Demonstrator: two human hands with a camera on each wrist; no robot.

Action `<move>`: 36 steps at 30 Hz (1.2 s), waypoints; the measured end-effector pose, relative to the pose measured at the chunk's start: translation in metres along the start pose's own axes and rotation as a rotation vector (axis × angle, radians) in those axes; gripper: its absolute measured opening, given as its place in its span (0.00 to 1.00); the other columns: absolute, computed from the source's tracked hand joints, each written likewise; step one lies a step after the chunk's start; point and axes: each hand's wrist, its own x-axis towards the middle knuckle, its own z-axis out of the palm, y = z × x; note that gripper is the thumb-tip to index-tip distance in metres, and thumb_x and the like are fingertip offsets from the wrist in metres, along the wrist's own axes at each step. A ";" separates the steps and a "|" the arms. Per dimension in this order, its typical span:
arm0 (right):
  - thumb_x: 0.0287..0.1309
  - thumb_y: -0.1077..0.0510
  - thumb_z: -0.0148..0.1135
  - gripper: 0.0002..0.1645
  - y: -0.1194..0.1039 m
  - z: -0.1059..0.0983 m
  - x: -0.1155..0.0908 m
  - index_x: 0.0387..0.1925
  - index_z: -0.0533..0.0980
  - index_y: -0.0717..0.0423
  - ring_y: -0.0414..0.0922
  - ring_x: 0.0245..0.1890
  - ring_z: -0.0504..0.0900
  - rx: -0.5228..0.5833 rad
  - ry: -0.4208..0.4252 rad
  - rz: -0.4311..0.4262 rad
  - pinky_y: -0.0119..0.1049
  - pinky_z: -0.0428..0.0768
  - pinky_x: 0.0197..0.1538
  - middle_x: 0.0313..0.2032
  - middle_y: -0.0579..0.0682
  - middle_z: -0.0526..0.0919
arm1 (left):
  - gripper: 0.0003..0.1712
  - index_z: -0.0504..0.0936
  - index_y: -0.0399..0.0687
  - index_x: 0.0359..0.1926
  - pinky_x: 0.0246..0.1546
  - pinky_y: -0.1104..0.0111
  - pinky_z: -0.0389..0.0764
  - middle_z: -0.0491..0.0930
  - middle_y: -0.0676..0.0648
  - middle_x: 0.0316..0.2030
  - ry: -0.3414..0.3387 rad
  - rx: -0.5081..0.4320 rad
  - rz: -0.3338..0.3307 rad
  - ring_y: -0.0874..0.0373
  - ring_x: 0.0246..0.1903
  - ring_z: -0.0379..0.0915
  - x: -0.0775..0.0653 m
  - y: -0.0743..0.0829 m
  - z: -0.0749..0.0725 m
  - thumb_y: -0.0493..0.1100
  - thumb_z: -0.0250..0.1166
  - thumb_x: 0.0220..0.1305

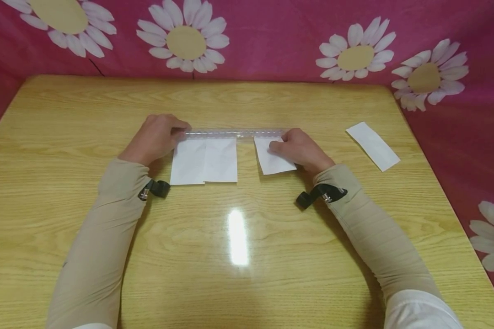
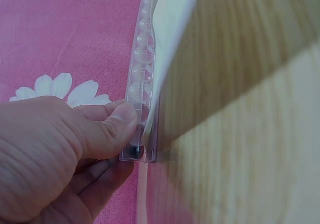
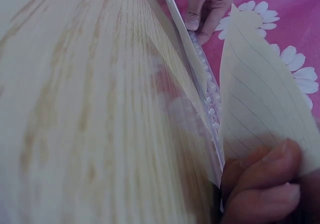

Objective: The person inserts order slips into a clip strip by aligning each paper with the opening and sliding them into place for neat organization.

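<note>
A clear plastic ruler [image 1: 218, 134] lies across the table, a row of round shapes along its length. My left hand [image 1: 158, 137] pinches its left end, thumb on top in the left wrist view. Two white paper pieces [image 1: 189, 162] lie side by side just below the ruler, their top edges against it. At the ruler's right end, my right hand [image 1: 302, 148] holds a third paper piece [image 1: 267, 157], thumb on its face. In the right wrist view this paper [image 3: 265, 94] stands up from the fingers and shows faint lines. The right fingertips overlap the ruler's end.
One more white paper strip [image 1: 373, 146] lies slanted on the right of the wooden table [image 1: 181, 256]. A pink cloth with daisies [image 1: 267, 41] hangs behind the far edge and along the right side. Black straps [image 1: 331, 193] sit on both wrists.
</note>
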 end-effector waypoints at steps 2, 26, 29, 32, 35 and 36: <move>0.65 0.50 0.62 0.16 0.000 0.000 0.000 0.29 0.79 0.58 0.40 0.20 0.77 -0.001 -0.001 0.006 0.31 0.74 0.26 0.20 0.44 0.79 | 0.19 0.83 0.41 0.63 0.65 0.47 0.77 0.83 0.35 0.59 -0.006 0.002 -0.001 0.42 0.57 0.77 0.000 0.000 0.000 0.34 0.60 0.74; 0.66 0.50 0.62 0.16 -0.004 0.002 0.000 0.32 0.80 0.60 0.40 0.22 0.77 -0.016 -0.007 0.027 0.32 0.75 0.27 0.21 0.44 0.79 | 0.19 0.82 0.41 0.63 0.68 0.47 0.76 0.83 0.35 0.59 -0.007 0.008 -0.024 0.42 0.58 0.76 0.000 0.001 0.002 0.34 0.59 0.75; 0.65 0.50 0.61 0.15 -0.004 0.002 0.000 0.31 0.80 0.59 0.40 0.21 0.77 -0.014 -0.009 0.024 0.31 0.74 0.27 0.21 0.44 0.80 | 0.19 0.82 0.41 0.63 0.68 0.47 0.76 0.83 0.35 0.59 -0.006 0.006 -0.019 0.42 0.58 0.76 0.000 0.000 0.002 0.34 0.59 0.75; 0.64 0.50 0.61 0.15 -0.004 0.002 0.000 0.32 0.81 0.59 0.40 0.21 0.78 -0.009 -0.012 0.021 0.31 0.75 0.27 0.21 0.44 0.80 | 0.19 0.82 0.41 0.63 0.67 0.47 0.76 0.83 0.35 0.59 -0.005 0.006 -0.014 0.42 0.58 0.76 0.000 0.000 0.001 0.34 0.59 0.75; 0.65 0.50 0.62 0.15 -0.005 0.002 0.000 0.33 0.80 0.60 0.40 0.22 0.78 -0.010 -0.010 0.023 0.31 0.75 0.27 0.22 0.45 0.81 | 0.19 0.82 0.41 0.63 0.67 0.47 0.76 0.83 0.35 0.59 -0.005 0.007 -0.015 0.42 0.57 0.76 0.000 0.001 0.001 0.34 0.59 0.75; 0.65 0.50 0.62 0.15 -0.005 0.002 0.000 0.34 0.80 0.60 0.40 0.22 0.78 -0.010 -0.011 0.025 0.31 0.75 0.27 0.22 0.45 0.81 | 0.19 0.82 0.41 0.63 0.67 0.47 0.76 0.83 0.35 0.59 -0.006 0.006 -0.014 0.42 0.58 0.76 0.000 0.001 0.001 0.34 0.59 0.75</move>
